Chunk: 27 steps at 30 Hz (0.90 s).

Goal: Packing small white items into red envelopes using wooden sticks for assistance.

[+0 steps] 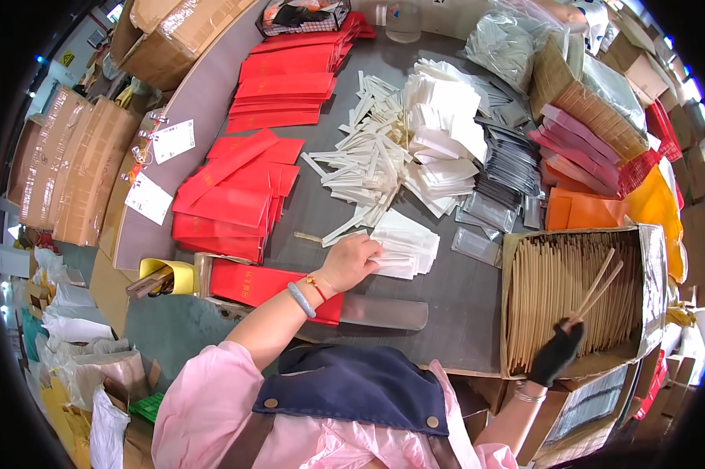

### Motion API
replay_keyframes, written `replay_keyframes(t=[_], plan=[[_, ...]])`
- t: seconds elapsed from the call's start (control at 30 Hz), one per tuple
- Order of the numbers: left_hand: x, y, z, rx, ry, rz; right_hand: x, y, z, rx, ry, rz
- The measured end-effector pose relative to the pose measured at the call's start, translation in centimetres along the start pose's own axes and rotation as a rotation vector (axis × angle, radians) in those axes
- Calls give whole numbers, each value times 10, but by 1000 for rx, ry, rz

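My left hand (352,262), with a grey bangle and a red cord at the wrist, rests fingers-down on a small stack of white paper packets (405,248) on the grey table (454,305). My right hand (557,352), in a black fingerless glove, pinches a pair of wooden chopsticks (599,288) and lifts them out of an open cardboard box (516,309) packed with chopsticks at the right. A red paper sleeve (251,283) lies under my left forearm.
Piles of red sleeves (235,191) lie at the left and back. White wrapped sticks (364,168), white packets (446,129) and clear-and-dark sachets (509,168) fill the middle. Pink and orange sleeves (579,211) sit right. Cardboard boxes (78,168) stand left.
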State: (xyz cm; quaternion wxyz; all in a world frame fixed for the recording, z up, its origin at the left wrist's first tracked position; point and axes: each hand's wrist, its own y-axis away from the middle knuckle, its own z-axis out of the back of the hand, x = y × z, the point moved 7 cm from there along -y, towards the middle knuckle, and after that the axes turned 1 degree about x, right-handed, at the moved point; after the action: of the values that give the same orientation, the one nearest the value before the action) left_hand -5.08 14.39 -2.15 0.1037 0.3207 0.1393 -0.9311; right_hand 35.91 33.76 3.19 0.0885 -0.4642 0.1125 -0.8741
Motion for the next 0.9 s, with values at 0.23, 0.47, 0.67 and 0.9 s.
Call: replay_keyframes(t=[0.23, 0.47, 0.67, 0.9], plan=[[9, 1, -1, 105, 133, 181, 62, 79, -110, 322, -510, -222], [11, -2, 16, 40, 369, 306, 9, 93, -153, 436, -671, -224], [-16, -6, 34, -148, 86, -103, 5, 92, -156, 447, -659, -271], [-7, -5, 34, -161, 295, 81, 13, 87, -153, 498, -623, -226]])
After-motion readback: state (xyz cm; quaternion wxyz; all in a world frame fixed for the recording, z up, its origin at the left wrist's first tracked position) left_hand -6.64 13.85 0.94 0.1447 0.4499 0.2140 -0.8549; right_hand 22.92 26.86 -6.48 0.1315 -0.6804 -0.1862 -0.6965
